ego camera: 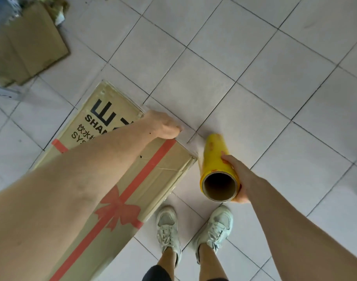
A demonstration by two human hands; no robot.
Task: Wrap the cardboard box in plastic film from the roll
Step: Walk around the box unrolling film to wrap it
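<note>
A: Where is the box relative to the hands?

B: It lies flat on the tiled floor. The left hand is at the box's far right edge, fingers pressed together, seemingly pinching the end of the film; the film is so clear I can't be sure of the grip. The right hand is just right of the box, wrapped around the roll.

A: How do they look?

B: The box is long, brown, printed with black lettering, a red ribbon stripe and a bow. The roll is yellow with a hollow cardboard core, its open end facing the camera. A faint sheet of film stretches from the roll to the box's near corner.

A: Counts?

B: One box, one roll, two hands. Two pale shoes stand just below the box's near end. Flattened cardboard lies well beyond the box, upper left.
</note>
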